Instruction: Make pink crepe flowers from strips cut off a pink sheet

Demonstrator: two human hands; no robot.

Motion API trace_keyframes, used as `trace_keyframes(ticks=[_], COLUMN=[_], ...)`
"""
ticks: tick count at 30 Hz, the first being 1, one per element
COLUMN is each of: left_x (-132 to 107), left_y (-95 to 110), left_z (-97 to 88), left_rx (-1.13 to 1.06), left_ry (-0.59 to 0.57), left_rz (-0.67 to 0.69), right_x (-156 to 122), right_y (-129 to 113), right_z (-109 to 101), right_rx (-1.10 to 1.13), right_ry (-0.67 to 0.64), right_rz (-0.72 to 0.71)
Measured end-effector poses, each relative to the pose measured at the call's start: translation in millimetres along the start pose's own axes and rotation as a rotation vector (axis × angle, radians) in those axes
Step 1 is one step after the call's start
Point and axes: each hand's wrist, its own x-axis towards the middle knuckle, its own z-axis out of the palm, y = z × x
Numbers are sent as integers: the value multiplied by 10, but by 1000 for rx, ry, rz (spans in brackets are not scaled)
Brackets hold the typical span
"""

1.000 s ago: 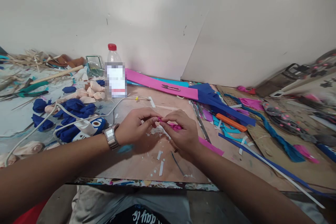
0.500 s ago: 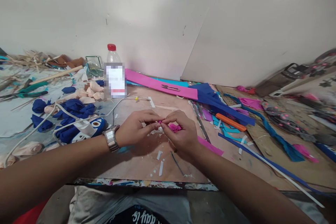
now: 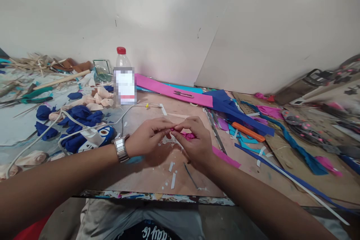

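Note:
My left hand (image 3: 147,137), with a metal watch (image 3: 120,148) on its wrist, and my right hand (image 3: 197,140) meet over the middle of the wooden board (image 3: 146,174). Both pinch a small rolled piece of pink foam (image 3: 186,134) between thumbs and fingertips. The pink strip trails under my right hand toward a flat pink piece (image 3: 226,156) on the board. White paper scraps (image 3: 172,172) lie just below my hands.
A red-capped plastic bottle (image 3: 123,77) stands behind my hands. Blue and peach foam roses (image 3: 78,114) and a blue glue gun (image 3: 95,137) with white cord lie at left. Pink and blue foam sheets (image 3: 197,97), small snips (image 3: 183,93) and an orange cutter (image 3: 247,131) lie at right.
My fingers have shifted slightly on the pink foam, rolling it; the pink bundle looks flatter than half a second ago. The hands stay in the same spot.

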Motion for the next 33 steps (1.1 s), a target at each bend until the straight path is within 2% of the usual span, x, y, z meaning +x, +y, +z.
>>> trace_keyframes(ticks=[6,14,20,29,33], left_x=[39,40,20,45,58], left_y=[-15,-9,-3,-11,-7], left_z=[-36,-67,-58,-70,-81], left_rx=[-76,11,18,-167,-205], left_ry=[-43,78,34,34,33], left_rz=[-100,-167,-95,-268,-294], right_x=[21,-6,1,-8,-7], right_y=[56,5,-19,-44,-40], right_z=[13,29,15,21,12], right_rx=[-14,-32,8,44,18], right_ry=[-16,-18,-11,-15,9], right_rz=[-143,-68,-4,8,33])
